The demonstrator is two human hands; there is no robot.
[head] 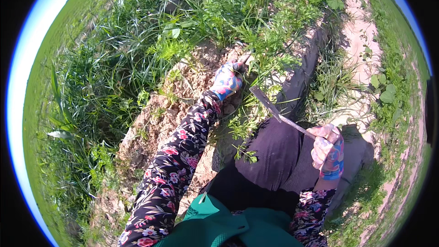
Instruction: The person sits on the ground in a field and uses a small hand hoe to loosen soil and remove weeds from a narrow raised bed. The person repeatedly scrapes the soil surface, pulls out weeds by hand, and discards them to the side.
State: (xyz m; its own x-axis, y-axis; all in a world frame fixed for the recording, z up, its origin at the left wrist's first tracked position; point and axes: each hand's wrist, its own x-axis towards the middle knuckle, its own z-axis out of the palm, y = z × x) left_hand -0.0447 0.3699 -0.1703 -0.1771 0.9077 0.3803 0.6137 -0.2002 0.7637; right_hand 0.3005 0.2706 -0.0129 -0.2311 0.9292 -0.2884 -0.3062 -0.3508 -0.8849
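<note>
My left hand point(227, 78), in a patterned glove, reaches down to the crumbly soil point(202, 58) beside feathery-leaved plants point(267, 58). Its fingers are curled at the base of the plants; whether they grip a stem cannot be told. At the right, my right hand point(325, 149), gloved too, is closed around the thin end of a metal hand tool point(274, 109). The tool's flat, wider end points up and left, above the low leaves near my knee, a short way from my left hand.
Dense grass and weeds point(120, 58) cover the ground at the left and top. A pale sandy furrow point(360, 51) runs down the right side, with broad-leaved plants point(387, 92) beside it. My dark-clothed leg point(271, 157) and a green cloth point(219, 223) fill the lower middle.
</note>
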